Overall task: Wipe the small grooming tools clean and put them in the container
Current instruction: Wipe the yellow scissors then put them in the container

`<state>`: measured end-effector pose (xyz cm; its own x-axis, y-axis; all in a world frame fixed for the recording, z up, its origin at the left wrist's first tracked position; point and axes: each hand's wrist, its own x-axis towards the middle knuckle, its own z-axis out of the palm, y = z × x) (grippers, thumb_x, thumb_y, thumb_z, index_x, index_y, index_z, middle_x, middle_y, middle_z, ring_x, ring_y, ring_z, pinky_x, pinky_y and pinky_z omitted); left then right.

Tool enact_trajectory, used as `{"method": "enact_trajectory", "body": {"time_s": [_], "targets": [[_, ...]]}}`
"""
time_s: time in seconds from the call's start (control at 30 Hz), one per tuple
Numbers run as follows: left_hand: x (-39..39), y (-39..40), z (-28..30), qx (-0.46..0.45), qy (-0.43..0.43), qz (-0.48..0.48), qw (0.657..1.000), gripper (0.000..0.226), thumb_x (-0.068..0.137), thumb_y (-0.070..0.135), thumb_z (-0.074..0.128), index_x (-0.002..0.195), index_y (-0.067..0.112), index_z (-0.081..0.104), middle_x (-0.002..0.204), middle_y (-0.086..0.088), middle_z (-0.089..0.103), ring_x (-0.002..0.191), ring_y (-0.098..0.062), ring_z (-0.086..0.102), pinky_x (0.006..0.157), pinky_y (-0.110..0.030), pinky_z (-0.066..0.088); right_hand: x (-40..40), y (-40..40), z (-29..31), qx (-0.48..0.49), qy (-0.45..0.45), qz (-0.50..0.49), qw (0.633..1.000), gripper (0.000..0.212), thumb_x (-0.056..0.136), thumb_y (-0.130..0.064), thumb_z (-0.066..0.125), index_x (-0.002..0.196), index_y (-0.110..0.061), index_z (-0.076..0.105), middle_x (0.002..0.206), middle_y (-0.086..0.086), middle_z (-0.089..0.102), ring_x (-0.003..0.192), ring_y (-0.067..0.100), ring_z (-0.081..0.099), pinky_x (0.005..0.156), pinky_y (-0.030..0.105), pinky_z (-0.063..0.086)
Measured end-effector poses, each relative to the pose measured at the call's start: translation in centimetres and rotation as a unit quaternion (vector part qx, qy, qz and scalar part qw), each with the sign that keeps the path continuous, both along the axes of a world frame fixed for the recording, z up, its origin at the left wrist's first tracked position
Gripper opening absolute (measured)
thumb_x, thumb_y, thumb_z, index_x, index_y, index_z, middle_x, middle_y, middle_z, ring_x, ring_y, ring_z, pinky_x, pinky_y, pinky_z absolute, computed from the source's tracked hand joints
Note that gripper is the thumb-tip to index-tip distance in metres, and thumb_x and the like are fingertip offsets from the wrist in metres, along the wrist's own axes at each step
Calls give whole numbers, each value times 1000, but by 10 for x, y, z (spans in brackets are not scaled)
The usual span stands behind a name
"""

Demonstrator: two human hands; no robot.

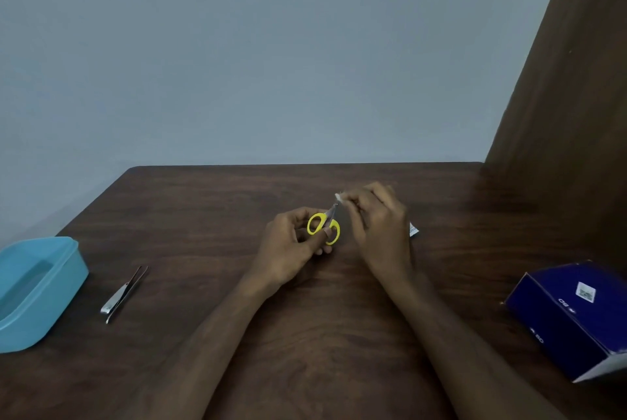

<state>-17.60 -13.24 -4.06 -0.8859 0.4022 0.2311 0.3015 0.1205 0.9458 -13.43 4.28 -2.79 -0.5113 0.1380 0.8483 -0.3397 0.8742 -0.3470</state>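
- While both hands are working over the middle of the dark wooden table [210, 216], one pair of small scissors [324, 228] with yellow handle loops is sitting in the left hand [291, 246], whose fingers are curling around the loops, a fingertip showing through one of them.
- Pointing up and away from the left hand, the scissor blades are reaching toward the right hand [376, 223], which is pinching one small white wipe [339, 197] at its fingertips, right at the blade tips; whether the wipe is touching the metal is too blurred to tell.
- Two metal tools, one nail clipper [113, 301] and one pair of tweezers [130, 287], are lying side by side, well to the left of the hands.
- One light blue container [68, 270] is standing open at the left edge, just beyond those tools.
- One dark blue box [573, 321] is resting at the right edge, and one small white packet [414, 230] is peeking out behind the right hand.
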Motion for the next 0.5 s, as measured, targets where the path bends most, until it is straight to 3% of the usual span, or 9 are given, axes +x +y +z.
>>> {"method": "enact_trajectory", "body": {"time_s": [0.1,0.2,0.3,0.4,0.5], "targets": [[0,-2,1,16,-14,-6,1000,15,98,14,77,113,14,76,83,-11,80,78,-27,77,76,-32,62,-4,-11,-7,53,-41,40,997,5,91,-7,71,91,-5,77,87,9,66,81,30,63,74,29,44],[2,-2,2,26,-24,-12,999,16,98,15,77,114,12,75,87,-9,80,77,-19,77,75,-28,61,-10,-4,-8,44,-52,4,998,5,88,0,75,87,-5,74,86,10,64,78,31,63,71,33,45],[4,-1,4,50,-34,-1,998,19,98,16,79,114,8,73,91,-12,80,78,-18,78,74,-26,61,-7,4,-4,-25,-47,-16,998,7,93,-2,74,92,-9,73,90,4,65,80,25,65,72,37,52],[5,0,7,89,-49,8,995,21,97,11,78,116,5,71,97,-16,80,83,-24,80,75,-28,63,1,-8,-3,-155,-84,36,984,8,99,-14,71,92,-18,70,91,-11,66,78,9,67,71,38,58],[4,0,8,115,-50,31,992,15,98,10,76,111,7,71,96,-13,80,84,-27,81,73,-31,65,5,-23,-6,-253,-192,109,942,9,104,-20,65,95,-22,64,89,-7,74,62,17,75,63,48,62]]}}
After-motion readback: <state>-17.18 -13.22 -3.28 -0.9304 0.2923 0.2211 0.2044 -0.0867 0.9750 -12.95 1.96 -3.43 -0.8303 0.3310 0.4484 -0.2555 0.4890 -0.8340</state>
